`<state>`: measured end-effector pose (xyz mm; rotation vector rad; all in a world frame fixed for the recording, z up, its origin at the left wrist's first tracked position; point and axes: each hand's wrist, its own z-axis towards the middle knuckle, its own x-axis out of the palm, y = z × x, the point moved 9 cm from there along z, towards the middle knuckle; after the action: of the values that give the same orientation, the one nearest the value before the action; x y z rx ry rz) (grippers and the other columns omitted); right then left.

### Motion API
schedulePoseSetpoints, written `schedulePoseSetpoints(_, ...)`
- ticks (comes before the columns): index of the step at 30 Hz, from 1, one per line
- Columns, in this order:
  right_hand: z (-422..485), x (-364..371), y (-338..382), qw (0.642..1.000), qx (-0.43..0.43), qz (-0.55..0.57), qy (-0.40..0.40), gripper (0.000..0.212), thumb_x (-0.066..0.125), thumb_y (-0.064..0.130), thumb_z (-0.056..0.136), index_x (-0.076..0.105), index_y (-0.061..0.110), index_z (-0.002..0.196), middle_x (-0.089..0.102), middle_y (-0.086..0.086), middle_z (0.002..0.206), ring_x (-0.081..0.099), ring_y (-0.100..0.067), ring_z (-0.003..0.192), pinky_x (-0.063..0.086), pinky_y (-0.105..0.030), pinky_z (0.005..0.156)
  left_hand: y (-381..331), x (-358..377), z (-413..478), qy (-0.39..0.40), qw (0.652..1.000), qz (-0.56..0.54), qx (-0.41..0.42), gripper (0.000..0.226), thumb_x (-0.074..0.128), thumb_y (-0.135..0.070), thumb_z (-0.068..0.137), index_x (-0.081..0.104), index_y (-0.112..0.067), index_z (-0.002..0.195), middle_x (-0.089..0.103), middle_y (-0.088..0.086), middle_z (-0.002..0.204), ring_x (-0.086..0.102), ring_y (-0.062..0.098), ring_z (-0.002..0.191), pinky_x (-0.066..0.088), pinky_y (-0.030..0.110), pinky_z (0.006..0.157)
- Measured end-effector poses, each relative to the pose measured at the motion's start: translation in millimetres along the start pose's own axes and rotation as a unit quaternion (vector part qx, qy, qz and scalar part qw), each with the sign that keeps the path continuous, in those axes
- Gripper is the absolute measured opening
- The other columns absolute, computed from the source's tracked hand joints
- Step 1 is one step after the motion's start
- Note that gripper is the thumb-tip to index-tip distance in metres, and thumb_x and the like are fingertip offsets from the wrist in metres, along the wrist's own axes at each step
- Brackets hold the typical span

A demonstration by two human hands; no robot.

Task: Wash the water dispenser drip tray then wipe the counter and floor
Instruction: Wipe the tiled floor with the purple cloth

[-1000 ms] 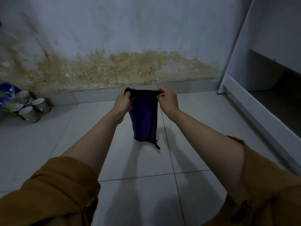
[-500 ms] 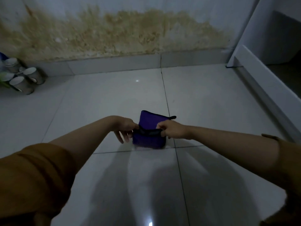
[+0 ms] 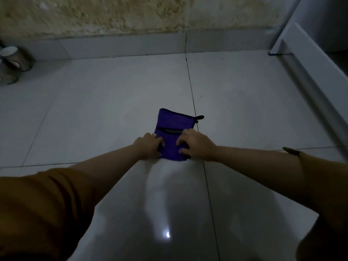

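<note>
Your left hand (image 3: 149, 147) and right hand (image 3: 195, 145) pressing flat, fingers spread, on the folded purple cloth (image 3: 174, 134), nothing clenched, cloth lying on the pale tiled floor (image 3: 113, 102), cups (image 3: 11, 63) far left by the wall

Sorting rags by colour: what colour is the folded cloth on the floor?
Purple with black edging, clearest in the head view.

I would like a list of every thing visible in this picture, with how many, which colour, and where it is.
cloth: one, purple with black edging, folded flat on the floor at centre
floor: pale grey glossy tiles, dark grout lines
wall: one, with brown-yellow stains, at the top
skirting: grey strip along the wall's foot
cups: at least two, white inside, far left, partly cut off
white frame: one, right edge
sleeves: two, mustard brown, bottom corners
left hand: pressing the cloth's left side
right hand: pressing its right side
</note>
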<state>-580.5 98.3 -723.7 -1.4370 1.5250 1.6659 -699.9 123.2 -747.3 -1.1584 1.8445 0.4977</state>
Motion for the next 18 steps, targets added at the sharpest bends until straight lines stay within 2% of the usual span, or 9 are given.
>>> schedulePoseSetpoints(4, -1, 36, 14, 0.989, -0.032, -0.120, 0.076, 0.050, 0.056, 0.039, 0.088, 0.049, 0.013, 0.130, 0.046, -0.009, 0.128, 0.043, -0.025, 0.115, 0.042, -0.036, 0.091, -10, 6, -1, -0.064, 0.989, 0.130, 0.019, 0.042, 0.047, -0.027, 0.094, 0.038, -0.013, 0.132, 0.034, 0.012, 0.142, 0.038, 0.028, 0.125, 0.039, 0.039, 0.097)
schedulePoseSetpoints(7, 3, 40, 23, 0.978, -0.056, -0.192, 0.061, 0.042, 0.051, 0.025, 0.091, 0.047, 0.010, 0.130, 0.046, -0.013, 0.129, 0.045, -0.028, 0.114, 0.045, -0.037, 0.089, -16, 2, 0, -0.092, 0.977, 0.189, 0.042, 0.036, 0.039, -0.027, 0.097, 0.042, -0.012, 0.129, 0.035, 0.010, 0.141, 0.037, 0.026, 0.125, 0.039, 0.037, 0.093)
schedulePoseSetpoints(9, 6, 37, 24, 0.979, -0.062, -0.188, 0.055, 0.034, 0.047, 0.017, 0.091, 0.051, 0.008, 0.124, 0.050, -0.014, 0.125, 0.047, -0.029, 0.110, 0.045, -0.037, 0.084, -18, 0, 1, -0.076, 0.977, 0.189, 0.064, 0.037, 0.037, -0.033, 0.096, 0.046, -0.014, 0.126, 0.038, 0.007, 0.138, 0.037, 0.025, 0.124, 0.037, 0.036, 0.094)
schedulePoseSetpoints(12, 12, 21, 8, 0.998, 0.016, -0.022, 0.051, 0.020, 0.050, 0.013, 0.088, 0.060, 0.007, 0.104, 0.062, -0.013, 0.107, 0.056, -0.027, 0.095, 0.039, -0.028, 0.073, -13, -10, 2, -0.028, 0.994, 0.085, 0.056, 0.027, 0.037, -0.033, 0.095, 0.052, -0.015, 0.108, 0.054, 0.010, 0.123, 0.045, 0.026, 0.114, 0.035, 0.036, 0.092)
schedulePoseSetpoints(14, 17, 6, -2, 0.991, 0.065, 0.111, 0.037, 0.017, 0.049, 0.010, 0.089, 0.063, 0.003, 0.096, 0.065, -0.013, 0.094, 0.054, -0.021, 0.081, 0.033, -0.024, 0.064, -6, -17, 3, 0.003, 0.999, -0.029, 0.025, 0.020, 0.033, -0.031, 0.097, 0.046, -0.017, 0.091, 0.059, 0.015, 0.111, 0.050, 0.027, 0.100, 0.034, 0.035, 0.086)
schedulePoseSetpoints(15, 19, 0, -6, 0.983, 0.084, 0.159, 0.028, 0.019, 0.047, 0.009, 0.090, 0.063, 0.000, 0.095, 0.064, -0.011, 0.090, 0.052, -0.018, 0.080, 0.033, -0.019, 0.060, -3, -20, 4, 0.007, 0.996, -0.090, 0.014, 0.022, 0.032, -0.031, 0.098, 0.043, -0.018, 0.084, 0.060, 0.016, 0.106, 0.050, 0.027, 0.093, 0.033, 0.033, 0.081)
schedulePoseSetpoints(16, 21, -5, -10, 0.975, 0.100, 0.199, 0.013, 0.021, 0.045, 0.008, 0.091, 0.063, -0.001, 0.095, 0.061, -0.008, 0.087, 0.050, -0.016, 0.080, 0.034, -0.013, 0.056, -1, -25, 5, -0.001, 0.989, -0.145, 0.008, 0.024, 0.031, -0.031, 0.099, 0.043, -0.018, 0.082, 0.060, 0.016, 0.103, 0.050, 0.026, 0.089, 0.033, 0.032, 0.078)
schedulePoseSetpoints(18, 23, -18, -19, 0.957, 0.128, 0.258, -0.045, 0.020, 0.044, 0.007, 0.092, 0.062, 0.002, 0.097, 0.059, -0.006, 0.087, 0.052, -0.017, 0.081, 0.038, -0.008, 0.060, 7, -40, 9, -0.062, 0.974, -0.216, -0.015, 0.022, 0.033, -0.030, 0.098, 0.050, -0.016, 0.095, 0.062, 0.014, 0.106, 0.054, 0.028, 0.094, 0.039, 0.034, 0.081)
